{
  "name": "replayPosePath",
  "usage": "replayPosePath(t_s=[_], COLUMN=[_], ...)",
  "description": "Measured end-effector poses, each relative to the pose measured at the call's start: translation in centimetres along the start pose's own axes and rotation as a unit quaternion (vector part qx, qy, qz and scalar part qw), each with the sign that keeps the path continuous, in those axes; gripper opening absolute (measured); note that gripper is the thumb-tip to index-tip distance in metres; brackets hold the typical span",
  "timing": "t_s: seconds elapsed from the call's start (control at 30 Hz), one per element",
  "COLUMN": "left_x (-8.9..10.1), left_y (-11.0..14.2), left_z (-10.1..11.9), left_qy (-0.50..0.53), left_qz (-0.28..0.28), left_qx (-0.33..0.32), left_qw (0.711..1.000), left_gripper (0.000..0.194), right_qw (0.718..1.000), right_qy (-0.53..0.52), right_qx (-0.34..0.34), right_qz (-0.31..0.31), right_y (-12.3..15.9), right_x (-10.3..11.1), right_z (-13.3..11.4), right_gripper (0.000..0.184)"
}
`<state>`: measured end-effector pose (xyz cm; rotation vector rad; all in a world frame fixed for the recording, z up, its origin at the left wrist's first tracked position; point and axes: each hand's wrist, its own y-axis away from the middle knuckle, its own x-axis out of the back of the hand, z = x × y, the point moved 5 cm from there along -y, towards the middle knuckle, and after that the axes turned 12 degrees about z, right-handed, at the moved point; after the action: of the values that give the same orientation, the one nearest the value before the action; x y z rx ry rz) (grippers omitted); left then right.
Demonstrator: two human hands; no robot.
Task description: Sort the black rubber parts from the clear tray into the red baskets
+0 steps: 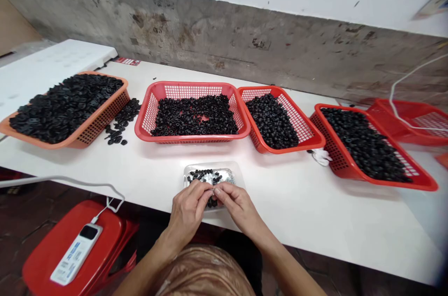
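Observation:
My left hand (189,205) and my right hand (241,206) meet at the fingertips over the near side of a clear plastic tray (239,175). Thumb and index finger are pinched together on each hand. What sits between the fingertips is too small and too covered to name. Inside the tray lie small black parts (200,173) and a patch of shiny silvery bits (228,177). More black parts show just below my fingertips.
Behind the tray stand a wide red basket (192,138), a second red basket (291,150) and a third (385,184), all holding black parts. An orange basket (105,111) is at left beside loose black pieces (123,116). A power bank (77,254) rests on a red stool (45,251).

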<state>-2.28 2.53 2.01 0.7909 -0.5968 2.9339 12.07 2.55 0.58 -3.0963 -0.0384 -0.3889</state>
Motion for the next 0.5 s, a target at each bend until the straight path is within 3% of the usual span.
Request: replayPosePath(t_s=[0.13, 0.23, 0.3, 0.37, 0.5], left_x=[-0.1, -0.2, -0.2, -0.2, -0.2], left_y=[-0.1, -0.2, -0.1, 0.0, 0.0], left_z=[-0.3, -0.5, -0.7, -0.9, -0.6], left_qy=[-0.025, -0.046, -0.054, -0.048, 0.011], left_qz=[0.011, 0.016, 0.017, 0.019, 0.019], left_qx=[0.019, 0.037, 0.045, 0.059, 0.047], left_qw=[0.999, 0.998, 0.997, 0.997, 0.999], left_gripper=[0.019, 0.025, 0.03, 0.029, 0.02], right_qw=[0.991, 0.95, 0.923, 0.922, 0.965], right_qy=[0.09, 0.209, 0.268, 0.272, 0.177], right_qx=[0.098, 0.217, 0.257, 0.251, 0.173], right_qz=[0.03, 0.082, 0.105, 0.109, 0.081], right_y=[0.5, 1.1, 1.3, 1.2, 0.7], right_x=[-0.2, -0.4, -0.5, -0.3, 0.3], right_z=[-1.0, -1.8, -1.9, -1.9, -2.0], right_gripper=[0.028, 0.024, 0.024, 0.023, 0.025])
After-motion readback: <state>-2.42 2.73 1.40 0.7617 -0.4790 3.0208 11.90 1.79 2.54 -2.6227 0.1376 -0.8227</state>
